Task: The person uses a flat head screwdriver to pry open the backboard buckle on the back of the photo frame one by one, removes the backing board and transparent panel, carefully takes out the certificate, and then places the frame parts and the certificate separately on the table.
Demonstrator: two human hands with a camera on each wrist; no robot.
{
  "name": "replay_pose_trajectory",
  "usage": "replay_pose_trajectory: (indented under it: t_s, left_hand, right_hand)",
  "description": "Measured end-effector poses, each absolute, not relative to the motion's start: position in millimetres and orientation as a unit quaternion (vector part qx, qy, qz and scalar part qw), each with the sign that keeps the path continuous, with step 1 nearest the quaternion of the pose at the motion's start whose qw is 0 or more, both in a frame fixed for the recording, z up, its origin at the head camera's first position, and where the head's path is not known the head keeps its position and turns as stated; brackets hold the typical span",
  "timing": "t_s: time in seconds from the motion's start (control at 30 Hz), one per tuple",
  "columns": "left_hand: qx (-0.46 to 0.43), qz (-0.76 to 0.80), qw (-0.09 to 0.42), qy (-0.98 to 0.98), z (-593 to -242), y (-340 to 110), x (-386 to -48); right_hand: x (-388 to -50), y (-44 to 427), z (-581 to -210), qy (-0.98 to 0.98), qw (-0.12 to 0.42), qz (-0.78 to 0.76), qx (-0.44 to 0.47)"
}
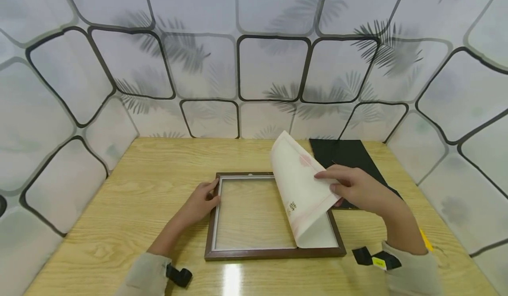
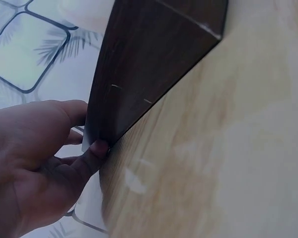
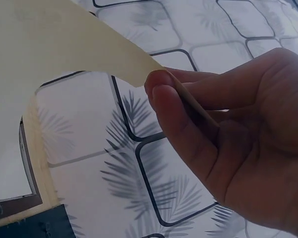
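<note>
A brown picture frame [image 1: 274, 253] with a silvery inner edge lies flat on the wooden table. My left hand [image 1: 200, 203] grips its left side; in the left wrist view the fingers and thumb hold the dark frame edge [image 2: 149, 64]. Over the frame's right half, a white paper sheet [image 1: 299, 181] with pink marks and small dark characters is lifted and curled. Its right edge is pinched between the thumb and fingers of my right hand [image 1: 361, 188]. The sheet's plain cream side [image 3: 64, 39] faces the right wrist view. White surface shows beneath the curl inside the frame.
A black board [image 1: 337, 152] lies at the back right, partly behind the right hand. Something yellow [image 1: 426, 239] is mostly hidden by the right forearm. Patterned white curtains [image 1: 270, 71] close off the back and both sides of the table [image 1: 158, 172].
</note>
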State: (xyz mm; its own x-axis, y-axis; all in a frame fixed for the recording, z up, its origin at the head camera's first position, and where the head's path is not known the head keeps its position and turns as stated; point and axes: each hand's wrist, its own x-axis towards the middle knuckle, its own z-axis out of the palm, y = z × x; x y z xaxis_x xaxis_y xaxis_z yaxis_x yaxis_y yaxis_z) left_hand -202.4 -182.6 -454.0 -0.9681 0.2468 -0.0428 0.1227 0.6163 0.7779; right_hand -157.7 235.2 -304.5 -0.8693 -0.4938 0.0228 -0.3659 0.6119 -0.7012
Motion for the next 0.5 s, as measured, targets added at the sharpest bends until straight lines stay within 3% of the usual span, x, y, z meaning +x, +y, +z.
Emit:
replay_pose_trajectory:
  t_s: [0.13,0.33,0.5]
  left_hand:
    - [0.116,0.419,0.077,0.897,-451.8,-180.1,-201.8]
    - [0.122,0.423,0.091,0.893,-448.8,-180.6,-200.2]
    - [0.124,0.425,0.096,0.892,-448.1,-182.1,-198.8]
  right_hand:
    - [-154.0,247.6,-301.2,0.895,0.036,-0.367,-0.25]
    - [-150.1,264.9,-295.1,0.876,0.001,-0.403,-0.266]
    - [-146.9,276.5,-284.5,0.881,-0.009,-0.427,-0.203]
